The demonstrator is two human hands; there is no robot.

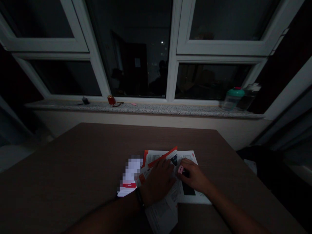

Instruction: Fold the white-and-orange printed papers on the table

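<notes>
My left hand, with a dark band at its wrist, lies flat with its fingers stretched over a folded, orange-edged printed sheet. The sheet slants across an open printed booklet on the brown table. Just to the right, my right hand is closed in a pinch around a small pink object with a dark mark on it. Its exact kind is unclear in the dim light. The pink object is close to the sheet's edge, above the booklet; whether it touches the paper cannot be made out.
Left of the papers lies a bright, blurred-out rectangle, like a lit phone screen. Behind the table runs a speckled windowsill with a teal-lidded bottle, a clear bottle and a small red jar.
</notes>
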